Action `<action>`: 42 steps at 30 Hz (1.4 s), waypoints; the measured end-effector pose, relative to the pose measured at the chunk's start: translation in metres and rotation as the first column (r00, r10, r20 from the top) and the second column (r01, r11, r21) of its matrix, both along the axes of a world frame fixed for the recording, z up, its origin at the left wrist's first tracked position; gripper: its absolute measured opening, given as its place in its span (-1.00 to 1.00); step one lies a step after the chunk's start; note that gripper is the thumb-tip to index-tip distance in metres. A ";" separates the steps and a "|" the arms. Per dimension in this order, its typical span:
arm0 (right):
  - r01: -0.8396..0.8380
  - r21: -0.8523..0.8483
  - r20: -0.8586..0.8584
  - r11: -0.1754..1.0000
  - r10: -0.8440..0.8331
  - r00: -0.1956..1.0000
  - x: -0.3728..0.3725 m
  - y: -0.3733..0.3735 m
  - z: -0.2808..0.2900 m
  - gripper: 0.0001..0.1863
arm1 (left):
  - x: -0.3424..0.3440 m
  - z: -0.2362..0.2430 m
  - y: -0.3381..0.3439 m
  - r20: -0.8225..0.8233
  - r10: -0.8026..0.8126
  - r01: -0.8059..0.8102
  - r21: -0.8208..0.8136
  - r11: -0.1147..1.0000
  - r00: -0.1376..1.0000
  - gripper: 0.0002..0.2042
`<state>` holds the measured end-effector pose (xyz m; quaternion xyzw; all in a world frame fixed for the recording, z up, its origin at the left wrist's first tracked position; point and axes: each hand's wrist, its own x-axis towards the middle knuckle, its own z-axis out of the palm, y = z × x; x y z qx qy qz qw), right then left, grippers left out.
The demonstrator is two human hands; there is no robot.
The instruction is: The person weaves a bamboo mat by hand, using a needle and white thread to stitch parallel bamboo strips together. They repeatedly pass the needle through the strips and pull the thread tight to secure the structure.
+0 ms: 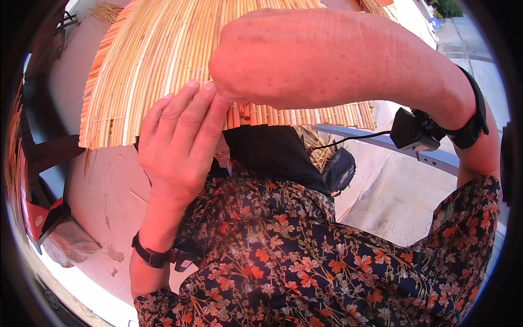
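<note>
A mat of pale yellow reeds, laid side by side, spreads out before me with its cut ends toward my body. My left hand lies over the near edge, fingers stretched out along the reeds; its thumb is hidden. Thin white string shows at its fingertips, running over the reeds. My right hand is bent into a fist just right of those fingertips, back of the hand up. It hides its own fingers and whatever they grip. Several short reed ends show reddish below the right hand.
A bundle of loose straw lies under the mat's right part, beside a blue-grey metal bar. Dark frame parts stand at left. More straw is at the far left. A black device on a cable hangs at my right wrist.
</note>
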<state>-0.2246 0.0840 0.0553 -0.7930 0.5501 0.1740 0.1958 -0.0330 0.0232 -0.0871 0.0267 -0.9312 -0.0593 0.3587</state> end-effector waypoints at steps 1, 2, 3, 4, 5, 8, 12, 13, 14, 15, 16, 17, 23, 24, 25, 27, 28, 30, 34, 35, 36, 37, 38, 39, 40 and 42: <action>0.062 0.008 0.029 0.998 -0.062 0.998 -0.003 -0.006 0.017 -0.81 | -0.003 0.013 -0.008 -0.045 -0.009 0.008 -0.033 0.999 0.999 -0.68; -0.115 0.023 0.279 0.993 0.104 0.955 -0.029 -0.006 0.052 -0.81 | -0.013 0.033 -0.013 -0.107 -0.053 0.043 -0.093 0.995 0.993 -0.65; -0.120 0.029 0.325 0.992 0.104 0.940 -0.034 -0.002 0.076 -0.80 | -0.022 0.052 -0.021 -0.118 -0.117 0.102 -0.122 0.987 0.986 -0.64; -0.195 0.007 0.378 0.981 0.177 0.908 -0.029 -0.032 0.080 -0.79 | -0.001 0.073 -0.037 -0.059 -0.034 0.023 -0.171 0.985 0.998 -0.62; -0.145 0.033 0.368 0.989 0.123 0.922 -0.028 -0.035 0.099 -0.77 | -0.003 0.091 -0.046 -0.067 -0.059 0.045 -0.204 0.978 0.996 -0.60; 0.183 0.095 0.232 0.978 -0.201 0.952 -0.024 -0.013 0.148 -0.78 | -0.031 0.135 -0.065 -0.178 -0.231 0.169 -0.307 0.937 0.957 -0.62; 0.375 0.307 0.239 0.875 -0.452 0.859 -0.037 -0.030 0.197 -0.80 | -0.038 0.193 -0.074 -0.187 -0.277 0.209 -0.318 0.925 0.942 -0.66; 0.319 0.308 0.263 0.896 -0.403 0.877 -0.041 -0.030 0.171 -0.80 | -0.036 0.190 -0.073 -0.157 -0.273 0.213 -0.320 0.923 0.949 -0.67; 0.266 0.305 0.281 0.914 -0.354 0.892 -0.043 -0.032 0.147 -0.80 | -0.036 0.182 -0.072 -0.196 -0.304 0.234 -0.312 0.921 0.932 -0.67; 0.228 0.272 0.288 0.935 -0.305 0.908 -0.041 -0.031 0.159 -0.80 | -0.036 0.171 -0.071 -0.211 -0.306 0.235 -0.305 0.923 0.928 -0.67; 0.232 0.289 0.290 0.929 -0.316 0.903 -0.041 -0.031 0.155 -0.80 | -0.038 0.165 -0.072 -0.229 -0.327 0.255 -0.292 0.922 0.917 -0.67; 0.236 0.307 0.292 0.922 -0.327 0.899 -0.040 -0.032 0.152 -0.80 | -0.038 0.161 -0.072 -0.248 -0.346 0.275 -0.281 0.919 0.905 -0.68; 0.219 0.247 0.313 0.944 -0.291 0.904 -0.034 -0.020 0.132 -0.86 | -0.034 0.147 -0.066 -0.196 -0.293 0.243 -0.246 0.939 0.936 -0.72; 0.189 0.220 0.302 0.957 -0.251 0.920 -0.032 -0.019 0.129 -0.87 | -0.036 0.144 -0.064 -0.211 -0.303 0.250 -0.243 0.937 0.929 -0.73; 0.160 0.189 0.288 0.969 -0.211 0.934 -0.028 -0.018 0.131 -0.88 | -0.039 0.142 -0.064 -0.227 -0.315 0.260 -0.242 0.935 0.921 -0.73; 0.115 0.093 0.208 0.989 -0.132 0.969 -0.024 -0.018 0.130 -0.89 | -0.040 0.140 -0.065 -0.239 -0.304 0.246 -0.243 0.938 0.922 -0.73; 0.109 0.027 0.157 0.994 -0.112 0.981 -0.021 -0.016 0.129 -0.89 | -0.038 0.140 -0.067 -0.236 -0.280 0.221 -0.246 0.944 0.931 -0.73; 0.159 -0.181 0.043 0.971 -0.153 0.987 -0.013 -0.004 0.119 -0.85 | -0.038 0.140 -0.069 -0.239 -0.238 0.180 -0.238 0.954 0.941 -0.72; 0.377 -0.111 0.158 0.920 -0.358 0.920 -0.025 -0.006 0.120 -0.86 | -0.047 0.141 -0.075 -0.252 -0.198 0.146 -0.209 0.967 0.947 -0.67; 0.408 -0.054 0.244 0.911 -0.384 0.890 -0.033 -0.009 0.118 -0.88 | -0.049 0.142 -0.076 -0.262 -0.201 0.149 -0.205 0.967 0.944 -0.65; 0.433 0.006 0.327 0.902 -0.411 0.851 -0.045 -0.012 0.112 -0.88 | -0.050 0.145 -0.076 -0.235 -0.186 0.139 -0.203 0.969 0.954 -0.66; 0.450 0.067 0.400 0.891 -0.437 0.806 -0.051 -0.014 0.110 -0.89 | -0.051 0.148 -0.076 -0.212 -0.171 0.128 -0.200 0.971 0.962 -0.66; 0.423 0.021 0.384 0.906 -0.398 0.833 -0.055 -0.015 0.111 -0.88 | -0.052 0.150 -0.076 -0.189 -0.154 0.117 -0.197 0.973 0.970 -0.66; 0.394 -0.025 0.365 0.919 -0.358 0.859 -0.057 -0.015 0.112 -0.88 | -0.054 0.151 -0.077 -0.202 -0.164 0.124 -0.199 0.972 0.965 -0.67; 0.362 -0.071 0.344 0.930 -0.317 0.884 -0.059 -0.015 0.112 -0.88 | -0.055 0.151 -0.079 -0.217 -0.173 0.129 -0.203 0.971 0.961 -0.67; 0.298 -0.119 0.391 0.947 -0.232 0.891 -0.067 -0.016 0.108 -0.87 | -0.054 0.154 -0.082 -0.226 -0.184 0.138 -0.206 0.969 0.957 -0.69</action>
